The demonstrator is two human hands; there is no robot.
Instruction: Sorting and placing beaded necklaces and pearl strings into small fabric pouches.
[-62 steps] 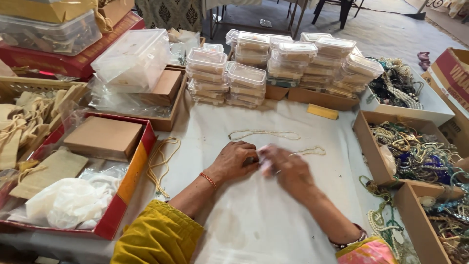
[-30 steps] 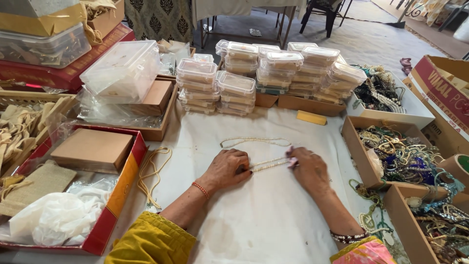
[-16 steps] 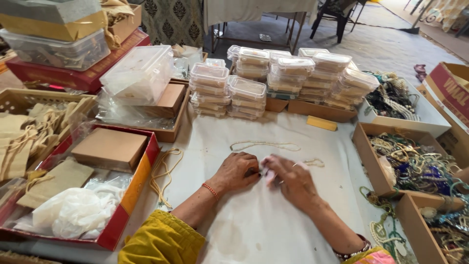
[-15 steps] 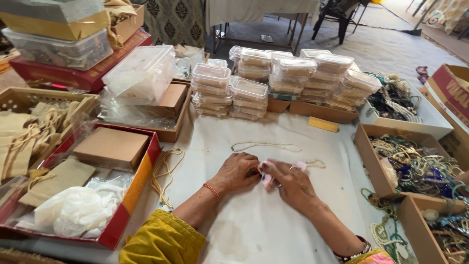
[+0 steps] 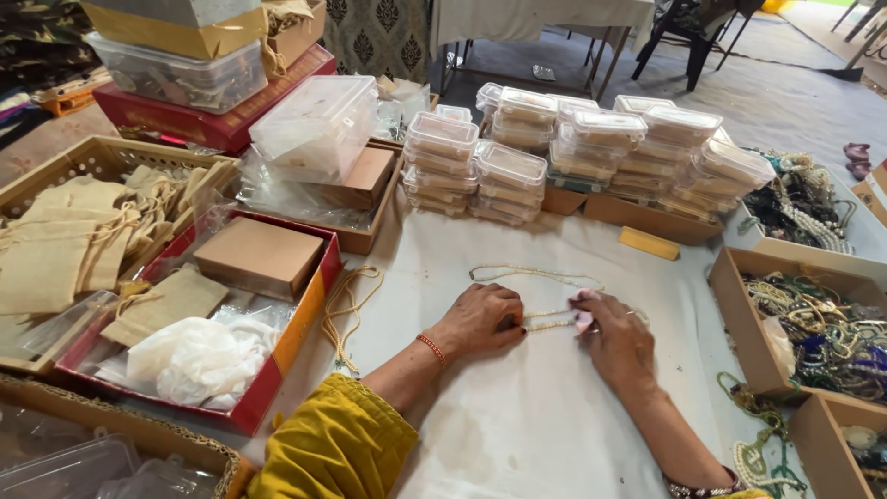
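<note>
I see my left hand (image 5: 480, 319) and right hand (image 5: 617, 340) resting on the white cloth (image 5: 517, 425), each closed in a pinch on an end of a short stretch of a pale bead necklace (image 5: 547, 322). That stretch runs nearly level between the hands, left to right across my view, while the rest of the strand loops away from me in a flat oval toward the stacked clear plastic boxes (image 5: 591, 152). A small pink scrap (image 5: 583, 320) shows at my right fingertips; what it is I cannot tell. A loose yellow cord (image 5: 344, 310) lies left of my left hand, just beside the red tray (image 5: 277, 370). To the right, the cardboard box of tangled jewellery (image 5: 813, 333) sits close to my right wrist. Bare cloth lies open in front of me, between my forearms.
</note>
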